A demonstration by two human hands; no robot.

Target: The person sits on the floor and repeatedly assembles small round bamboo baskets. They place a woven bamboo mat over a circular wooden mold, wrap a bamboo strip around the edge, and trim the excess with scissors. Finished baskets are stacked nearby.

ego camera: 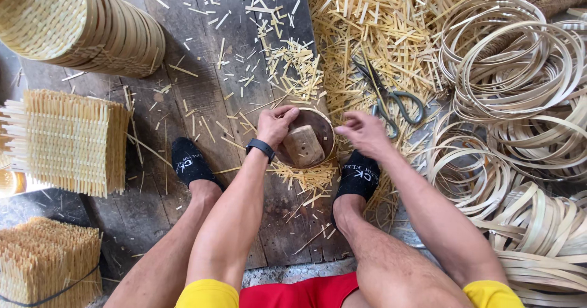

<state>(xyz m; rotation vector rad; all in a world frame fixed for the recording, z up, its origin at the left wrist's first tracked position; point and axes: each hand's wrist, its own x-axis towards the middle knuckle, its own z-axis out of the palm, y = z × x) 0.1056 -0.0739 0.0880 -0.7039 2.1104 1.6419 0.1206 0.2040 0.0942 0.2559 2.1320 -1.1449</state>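
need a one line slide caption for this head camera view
Left hand grips a round wooden mould between the feet, right hand open beside it, scissors on bamboo offcuts.

The round wooden mould (312, 138) is a shallow, dark brown form with a thin pale rim. It sits upright on the plank floor (202, 94) between the two feet. A lighter wooden block (304, 146) lies inside it, tilted, with small holes in its upper face. The left hand (275, 124) grips the mould's left rim with curled fingers. The right hand (365, 134) hovers just beside the right rim, slightly blurred. Pale bamboo offcuts (309, 176) lie under its near edge.
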